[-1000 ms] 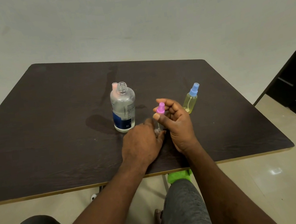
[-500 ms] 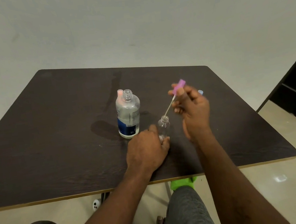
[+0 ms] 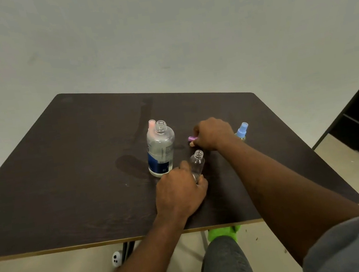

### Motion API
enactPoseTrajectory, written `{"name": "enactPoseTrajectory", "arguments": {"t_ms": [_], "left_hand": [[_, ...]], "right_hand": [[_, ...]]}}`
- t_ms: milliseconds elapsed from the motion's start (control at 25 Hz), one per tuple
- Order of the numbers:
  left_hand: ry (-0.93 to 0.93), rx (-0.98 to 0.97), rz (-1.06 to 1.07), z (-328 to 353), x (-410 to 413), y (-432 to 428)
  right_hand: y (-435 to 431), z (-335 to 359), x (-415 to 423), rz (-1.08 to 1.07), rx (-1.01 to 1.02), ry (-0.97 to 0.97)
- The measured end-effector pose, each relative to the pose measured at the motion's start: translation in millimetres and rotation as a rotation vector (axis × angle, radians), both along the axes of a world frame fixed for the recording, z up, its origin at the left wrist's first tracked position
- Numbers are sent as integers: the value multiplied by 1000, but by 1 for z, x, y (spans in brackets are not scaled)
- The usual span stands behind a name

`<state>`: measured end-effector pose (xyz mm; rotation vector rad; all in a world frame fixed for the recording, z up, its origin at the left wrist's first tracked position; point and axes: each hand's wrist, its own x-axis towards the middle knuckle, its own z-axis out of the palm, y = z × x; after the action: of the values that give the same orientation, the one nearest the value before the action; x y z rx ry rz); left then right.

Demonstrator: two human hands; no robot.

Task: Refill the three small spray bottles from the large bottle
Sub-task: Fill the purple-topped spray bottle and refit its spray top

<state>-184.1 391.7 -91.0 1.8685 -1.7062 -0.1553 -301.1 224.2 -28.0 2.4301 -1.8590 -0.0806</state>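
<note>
While L fingers [image 3: 201,182] grip clear uncapped sm. bottle [image 3: 197,163], R fingers [image 3: 196,143] pinch purple sprayer [image 3: 191,138].

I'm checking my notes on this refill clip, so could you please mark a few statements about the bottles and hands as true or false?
1. The large bottle stands uncapped. True.
2. The small clear bottle has its sprayer on. False: its neck is open, and the right hand holds the purple sprayer top.
3. The left hand grips the small clear bottle's base. True.
4. The blue-capped bottle lies on its side. False: it stands upright, just beyond the right hand.
</note>
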Motion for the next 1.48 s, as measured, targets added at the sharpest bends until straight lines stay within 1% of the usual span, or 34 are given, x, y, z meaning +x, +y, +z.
{"name": "enactPoseTrajectory", "arguments": {"t_ms": [80,120,160,200,240,280,320,360,400,440,520,640,800,880,960,1040,1120,1160,1240,1280,1400,1480], "left_hand": [[-5,3,-1,1,0,0],[-1,2,-2,1,0,1],[5,4,-4,1,1,1],[11,8,-7,1,1,1],[15,14,-9,1,1,0],[15,18,-11,1,1,-1],[8,22,-16,1,0,-1],[-4,21,-19,0,0,-2],[-20,14,-21,0,0,-2],[-36,6,-22,-1,0,-2],[-60,2,-25,-1,1,-2],[-73,-16,-18,-1,2,-2],[-90,2,0,-1,1,-1],[-71,27,-24,2,2,0],[22,50,-76,6,6,5],[216,25,-63,6,13,16],[376,-98,58,3,24,30],[424,-182,130,3,31,34],[455,-297,215,8,48,34],[455,-297,227,12,57,29],[410,-137,199,21,74,9],[358,-73,164,23,74,1]], "right_hand": [[3,3,1,-7,-19,-20],[7,6,-1,-14,-62,-82],[14,9,-5,-23,-130,-193],[23,12,-10,-37,-213,-359],[33,12,-17,-58,-284,-566],[45,10,-23,-79,-309,-798],[60,4,-29,-95,-273,-1025],[76,-4,-32,-98,-176,-1209],[92,-13,-35,-80,-62,-1316],[107,-22,-37,-42,34,-1356],[129,-38,-42,70,136,-1351],[138,-46,-46,202,195,-1348],[136,-51,-40,174,181,-1251],[135,-53,-39,168,161,-1252],[134,-55,-41,155,109,-1283],[133,-58,-43,135,50,-1326],[133,-61,-44,113,19,-1383],[132,-62,-43,104,9,-1392],[131,-65,-43,94,-12,-1364],[131,-65,-42,93,-23,-1346],[132,-66,-40,102,-57,-1319],[133,-65,-40,109,-68,-1301]]}}
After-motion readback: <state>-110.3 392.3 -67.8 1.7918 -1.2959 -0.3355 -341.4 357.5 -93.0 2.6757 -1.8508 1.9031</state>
